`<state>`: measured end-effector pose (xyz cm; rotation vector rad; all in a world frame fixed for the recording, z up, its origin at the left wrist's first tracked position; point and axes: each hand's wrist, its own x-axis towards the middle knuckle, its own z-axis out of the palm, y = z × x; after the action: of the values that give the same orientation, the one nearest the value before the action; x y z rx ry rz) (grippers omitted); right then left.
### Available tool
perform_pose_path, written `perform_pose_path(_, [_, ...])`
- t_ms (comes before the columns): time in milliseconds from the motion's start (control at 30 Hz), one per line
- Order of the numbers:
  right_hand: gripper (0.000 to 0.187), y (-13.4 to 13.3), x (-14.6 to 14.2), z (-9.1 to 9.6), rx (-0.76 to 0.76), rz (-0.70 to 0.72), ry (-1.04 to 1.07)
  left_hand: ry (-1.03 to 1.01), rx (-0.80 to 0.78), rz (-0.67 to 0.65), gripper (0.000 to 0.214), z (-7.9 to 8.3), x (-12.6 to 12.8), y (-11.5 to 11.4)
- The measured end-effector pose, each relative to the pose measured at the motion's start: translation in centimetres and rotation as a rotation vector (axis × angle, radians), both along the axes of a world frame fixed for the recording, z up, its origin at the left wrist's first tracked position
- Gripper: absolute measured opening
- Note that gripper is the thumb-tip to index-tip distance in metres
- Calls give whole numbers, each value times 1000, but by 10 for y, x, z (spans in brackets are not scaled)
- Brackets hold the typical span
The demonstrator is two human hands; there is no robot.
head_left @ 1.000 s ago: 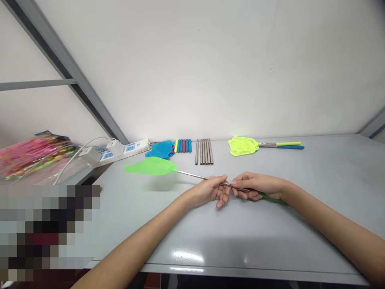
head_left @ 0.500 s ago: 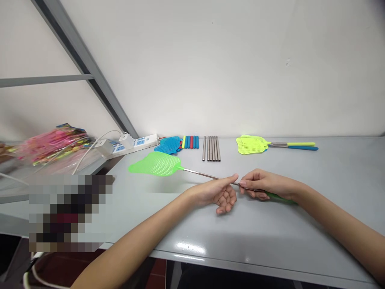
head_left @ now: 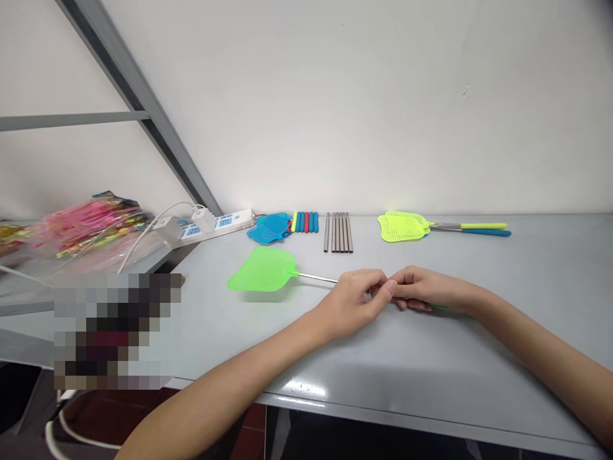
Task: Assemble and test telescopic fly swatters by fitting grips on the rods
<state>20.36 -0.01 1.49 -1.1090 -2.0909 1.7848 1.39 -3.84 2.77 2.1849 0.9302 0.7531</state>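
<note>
A green fly swatter with a thin metal rod lies across the grey table. My left hand is closed around the rod just right of the green head. Touching it from the right, my right hand is closed on the rod near the green handle, whose tip shows by the wrist. The rod looks short between head and hands.
Along the wall lie several metal rods, coloured handle grips, a blue swatter head and yellow-green swatters with handles. A power strip with plugs and a bag of pink items sit at the left.
My left hand turned palm down and closed over the rod. The green head slid right toward my hands, so the visible rod is shorter.
</note>
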Motion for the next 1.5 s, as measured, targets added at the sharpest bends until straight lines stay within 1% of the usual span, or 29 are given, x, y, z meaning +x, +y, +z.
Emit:
perform_pose_path(33, [34,-1,-1,1,7,3,-4,61,121,14,31,-1,-1,1])
perform_pose_path(67, [34,-1,-2,2,15,9,-9,128,206,16,27,-2,-2,3])
perform_pose_path(133, [32,-2,-3,4,26,22,-19,260,298,32,23,-7,-6,8])
perform_pose_path(200, [31,-2,-3,4,32,17,-38,400,327,28,24,-12,-8,12])
perform_pose_path(267, [32,-2,-3,3,44,6,-63,525,314,-11,27,-16,-10,15])
perform_pose_path(367, [35,0,-2,1,67,-3,-73,621,303,-29,29,-17,-11,17])
perform_pose_path(500, [34,0,-3,1,53,-11,-52,640,307,-50,29,-17,-9,18])
perform_pose_path(667, [33,-1,-4,2,47,-22,-78,616,293,-57,31,-21,-9,20])
perform_pose_path(900, [37,1,-4,1,68,15,-114,625,332,-35,33,-25,-9,20])
perform_pose_path(1033, [39,0,-4,3,129,31,-139,650,383,-14,35,-26,-9,25])
perform_pose_path(1167, [39,-1,-4,5,156,11,-147,671,415,23,44,-28,-8,33])
perform_pose_path(1500, [40,3,-3,2,12,-16,-28,655,492,97,49,-30,-8,41])
